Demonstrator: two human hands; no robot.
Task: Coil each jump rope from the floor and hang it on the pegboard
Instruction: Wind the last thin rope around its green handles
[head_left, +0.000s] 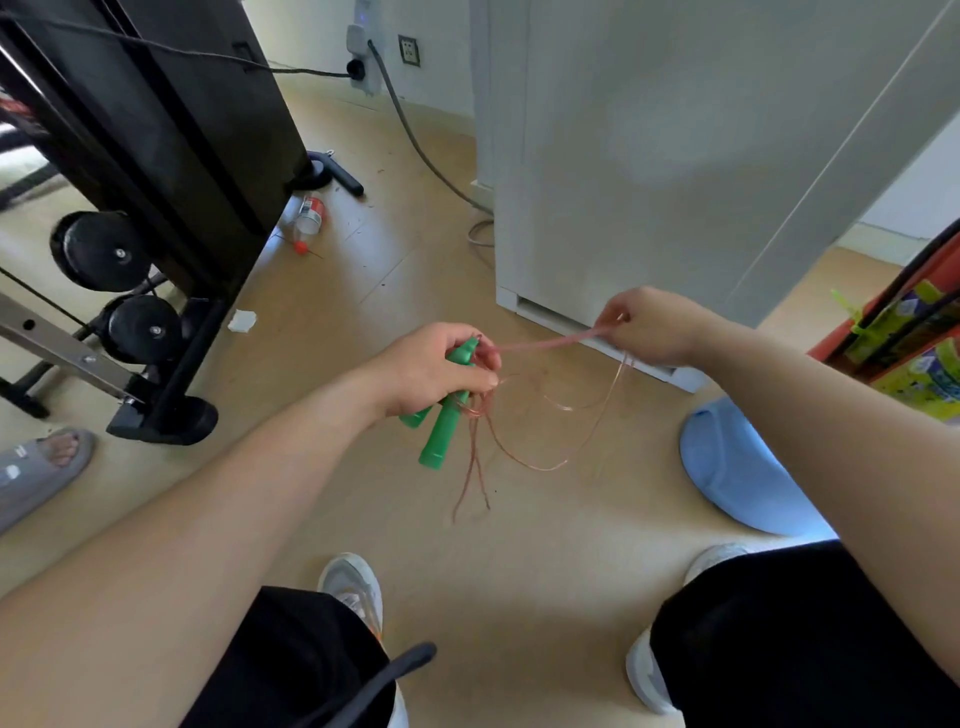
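Note:
My left hand (434, 366) grips the two green handles (440, 434) of a jump rope, which point down and to the left. Its thin pink cord (545, 344) runs taut from the top of the handles to my right hand (647, 327), which pinches it. More of the cord hangs below in loose loops (530, 457) above the floor. No pegboard is in view.
A black weight machine (156, 156) stands at the left, with a plastic bottle (309, 215) and black handle (337, 174) on the floor behind. A white cabinet (649, 156) rises ahead. A blue round object (737, 467) lies right. Another person's sandalled foot (47, 462) is at far left.

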